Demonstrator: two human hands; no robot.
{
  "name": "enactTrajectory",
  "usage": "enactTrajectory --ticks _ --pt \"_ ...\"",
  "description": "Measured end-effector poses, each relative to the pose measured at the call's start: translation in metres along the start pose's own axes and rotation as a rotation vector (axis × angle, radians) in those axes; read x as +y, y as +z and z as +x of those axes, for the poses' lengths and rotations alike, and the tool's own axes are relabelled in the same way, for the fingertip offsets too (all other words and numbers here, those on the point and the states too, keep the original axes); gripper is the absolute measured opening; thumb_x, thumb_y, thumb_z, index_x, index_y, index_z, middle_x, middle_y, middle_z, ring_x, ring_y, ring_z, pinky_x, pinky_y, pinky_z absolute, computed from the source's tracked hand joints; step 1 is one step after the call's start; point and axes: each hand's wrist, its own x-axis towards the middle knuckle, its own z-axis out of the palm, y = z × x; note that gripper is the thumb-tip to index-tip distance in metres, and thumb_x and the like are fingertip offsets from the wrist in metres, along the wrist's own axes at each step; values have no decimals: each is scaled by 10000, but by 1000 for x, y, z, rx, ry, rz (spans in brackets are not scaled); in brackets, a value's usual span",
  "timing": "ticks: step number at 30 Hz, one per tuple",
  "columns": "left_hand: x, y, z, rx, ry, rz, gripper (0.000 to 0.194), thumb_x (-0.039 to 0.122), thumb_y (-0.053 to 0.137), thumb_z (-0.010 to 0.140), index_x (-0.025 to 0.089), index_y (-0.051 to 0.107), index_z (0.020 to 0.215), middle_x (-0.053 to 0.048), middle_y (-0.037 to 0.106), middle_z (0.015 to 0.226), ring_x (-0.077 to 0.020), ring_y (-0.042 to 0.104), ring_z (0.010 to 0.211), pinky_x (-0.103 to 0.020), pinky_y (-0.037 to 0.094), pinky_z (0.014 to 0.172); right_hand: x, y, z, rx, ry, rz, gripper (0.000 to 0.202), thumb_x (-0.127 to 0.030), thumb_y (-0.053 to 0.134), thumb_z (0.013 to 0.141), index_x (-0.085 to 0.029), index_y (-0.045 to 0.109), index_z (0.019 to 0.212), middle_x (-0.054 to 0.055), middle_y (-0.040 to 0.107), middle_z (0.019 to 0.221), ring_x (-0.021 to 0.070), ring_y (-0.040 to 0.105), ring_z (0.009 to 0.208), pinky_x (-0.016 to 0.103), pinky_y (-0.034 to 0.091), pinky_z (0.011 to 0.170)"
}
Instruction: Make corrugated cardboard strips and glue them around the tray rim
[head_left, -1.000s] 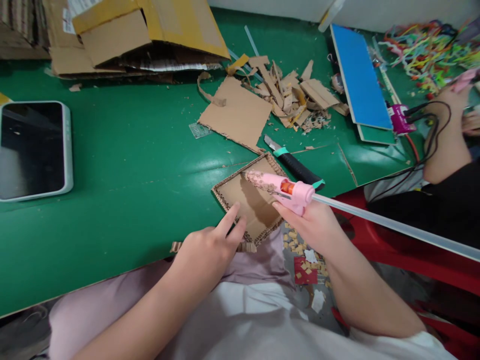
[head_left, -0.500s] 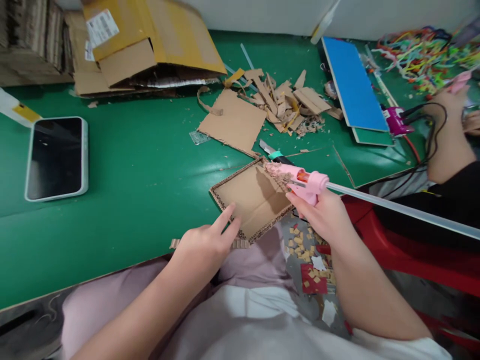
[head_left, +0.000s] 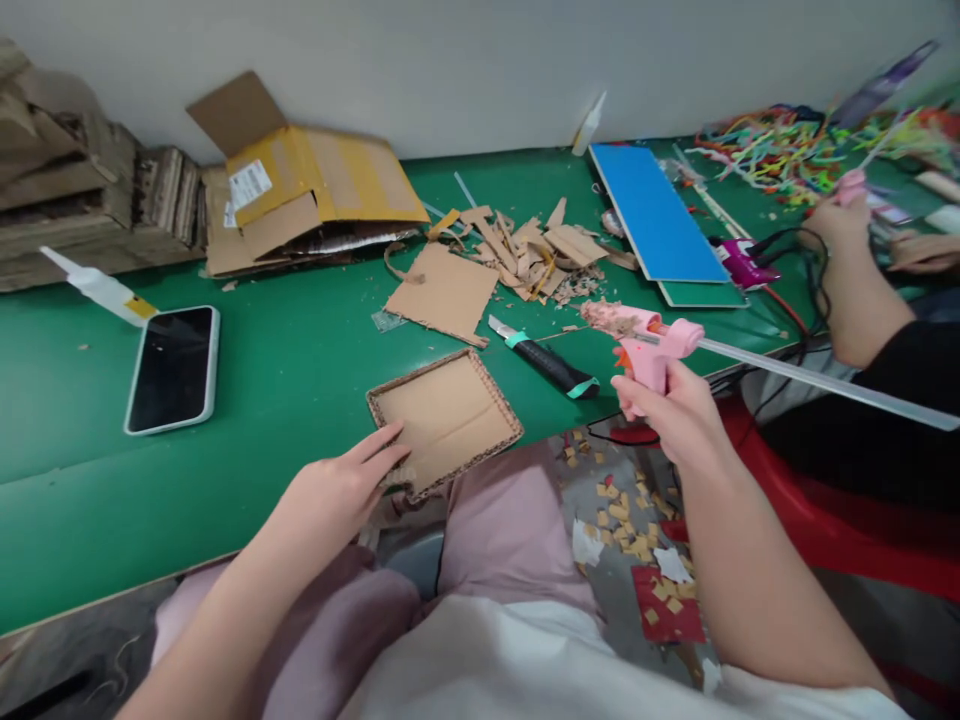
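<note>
My right hand (head_left: 691, 420) is wrapped round the handle of a pink hot glue gun (head_left: 646, 355), held above the table's front edge. Its nozzle points left and is crusted with brown bits; a long clear glue stick (head_left: 810, 375) sticks out of the back. A shallow square cardboard tray (head_left: 457, 420) with raised corrugated edges lies at the table's front edge. My left hand (head_left: 330, 500) grips its left side, fingertips over the rim and thumb hidden. Between tray and glue gun lies a black and teal utility knife (head_left: 551, 365), blade out.
Behind the tray are a flat cardboard piece (head_left: 442, 290) and a heap of cardboard scraps (head_left: 536, 250). A phone (head_left: 172, 370) and glue bottle (head_left: 101, 290) lie left. A blue board (head_left: 660, 215) and purple device (head_left: 742, 262) with cables are right, near another person's hand (head_left: 832, 220).
The glue gun has moved right, away from the tray's far right corner. My left hand has shifted left with the tray, and the knife now shows in full. The view has tilted up.
</note>
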Motion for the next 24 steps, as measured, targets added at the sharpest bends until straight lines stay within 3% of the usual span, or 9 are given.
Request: enactTrajectory --ticks 5,7,9,11,14,17,20,22,24 --pt "-21 1 -4 52 -33 -91 418 201 338 857 241 624 1160 -5 515 1374 -201 685 958 -276 568 702 14 -18 17 -19 193 273 318 -325 796 497 -198 600 713 -48 583 587 105 570 536 256 534 555" --pt "-26 0 -7 101 -31 -138 401 244 345 882 261 620 1173 0 509 1382 -199 665 1008 -256 560 717 21 -28 26 -10 245 318 320 -386 788 510 -193 586 666 -27 602 583 121 602 576 273 555 602" --pt "-28 -4 -9 167 -22 -199 368 300 382 896 268 623 1172 -13 531 1362 -197 643 1050 -240 545 760 28 -39 33 -18 295 300 346 -454 753 567 -183 608 726 26 647 627 157 636 619 263 536 543" --pt "-26 -12 -8 263 -69 -249 340 358 425 895 258 641 1138 -42 598 1263 -188 651 987 -233 529 749 31 -46 39 -8 321 256 369 -463 731 609 -170 618 803 63 669 673 156 624 592 225 469 445" --pt "-21 -30 1 418 -253 -278 341 402 449 886 245 632 1127 -58 636 1049 -163 621 761 -253 485 631 32 -49 45 45 292 190 319 -430 735 600 -178 589 731 7 602 610 91 496 473 197 352 366" --pt "-19 -51 18 441 -370 -366 424 415 514 839 227 558 1218 -38 601 879 -132 479 571 -290 438 604 32 -44 49 49 270 83 295 -444 699 621 -188 557 653 -36 497 530 85 426 456 217 336 382" --pt "-22 -69 37 430 -454 -699 433 402 548 803 232 522 1201 -12 555 847 -96 401 534 -242 368 503 33 -36 54 119 248 -107 259 -442 640 671 -192 572 682 -37 488 520 106 436 471 251 384 453" --pt "-27 -75 48 416 -446 -1024 391 385 462 849 232 508 1206 -20 542 861 -97 387 566 -210 313 451 34 -32 59 169 233 -272 249 -444 612 692 -196 593 679 -23 504 512 136 463 497 291 410 526" --pt "-32 -76 55 394 -384 -1236 387 374 373 889 194 547 1183 -41 552 879 -97 406 603 -207 344 483 35 -30 64 172 220 -429 261 -453 604 698 -202 604 625 5 525 490 179 487 551 334 404 607"
